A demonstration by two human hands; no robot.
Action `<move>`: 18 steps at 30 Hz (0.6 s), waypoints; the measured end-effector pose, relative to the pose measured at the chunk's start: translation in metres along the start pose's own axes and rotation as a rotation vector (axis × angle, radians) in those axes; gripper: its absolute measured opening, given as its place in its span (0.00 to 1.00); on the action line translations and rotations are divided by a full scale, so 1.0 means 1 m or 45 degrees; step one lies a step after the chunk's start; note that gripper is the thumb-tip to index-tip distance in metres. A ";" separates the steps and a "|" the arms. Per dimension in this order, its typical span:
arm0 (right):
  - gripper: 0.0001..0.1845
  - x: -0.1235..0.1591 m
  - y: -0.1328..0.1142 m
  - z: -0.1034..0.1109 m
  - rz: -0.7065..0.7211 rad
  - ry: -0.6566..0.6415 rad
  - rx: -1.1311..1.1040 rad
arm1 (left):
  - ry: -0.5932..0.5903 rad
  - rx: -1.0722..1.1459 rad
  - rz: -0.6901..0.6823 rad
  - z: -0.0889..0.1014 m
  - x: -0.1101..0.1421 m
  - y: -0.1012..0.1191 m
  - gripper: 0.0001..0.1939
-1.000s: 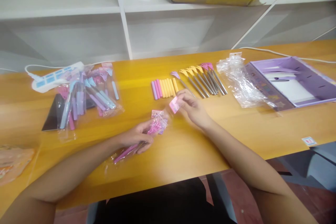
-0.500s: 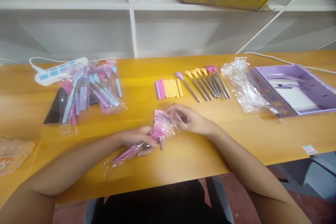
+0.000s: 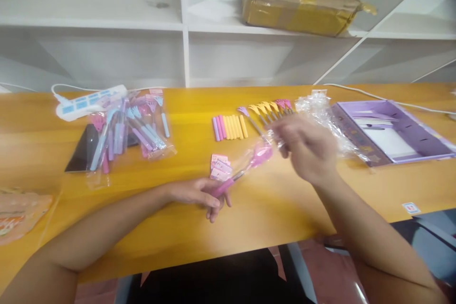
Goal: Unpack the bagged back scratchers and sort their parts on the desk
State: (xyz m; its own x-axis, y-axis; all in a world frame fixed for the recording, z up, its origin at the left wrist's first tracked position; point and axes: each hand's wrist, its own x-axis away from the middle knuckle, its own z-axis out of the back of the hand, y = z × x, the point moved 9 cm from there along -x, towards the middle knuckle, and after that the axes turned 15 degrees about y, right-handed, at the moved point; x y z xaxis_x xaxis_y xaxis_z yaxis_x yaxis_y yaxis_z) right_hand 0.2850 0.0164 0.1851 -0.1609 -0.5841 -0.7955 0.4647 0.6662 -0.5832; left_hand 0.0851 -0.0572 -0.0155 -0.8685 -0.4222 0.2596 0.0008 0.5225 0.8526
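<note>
My left hand is closed around the pink handle of a back scratcher, whose hand-shaped pink head points up and right. A clear plastic bag appears to cover its head and metal shaft. At the head end, the fingers of my right hand pinch the bag; motion blurs them a little. Just beyond my left hand lie small pink printed cards. Behind these is a row of purple, pink and yellow handle sleeves. Back scratchers with metal rods lie partly hidden behind my right hand.
Bagged back scratchers lie at left beside a white power strip. Empty clear bags are heaped at right, against an open purple box. A taped carton sits on the shelf above. An orange packet lies far left.
My right hand has moved right and up. The bagged back scratcher has swung rightward, its head now farther from my left hand. The printed cards now lie on the table, apart from the bag.
</note>
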 end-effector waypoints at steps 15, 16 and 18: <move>0.16 -0.055 0.056 0.057 -0.384 0.296 -0.358 | 0.185 -0.409 0.075 0.007 0.008 0.001 0.24; 0.15 -0.078 0.072 0.086 -0.357 0.389 -0.316 | 0.184 -0.382 0.080 0.007 0.007 0.001 0.23; 0.18 -0.121 0.114 0.138 -0.403 0.493 -0.049 | 0.179 -0.254 0.100 0.006 0.006 -0.001 0.22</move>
State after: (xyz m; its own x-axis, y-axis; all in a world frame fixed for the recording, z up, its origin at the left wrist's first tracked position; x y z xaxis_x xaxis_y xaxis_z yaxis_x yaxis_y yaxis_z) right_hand 0.4782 0.0990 0.2373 -0.6034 -0.5504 -0.5771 0.3095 0.5053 -0.8055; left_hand 0.0763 -0.0558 -0.0178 -0.7845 -0.4921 0.3774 0.1756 0.4073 0.8962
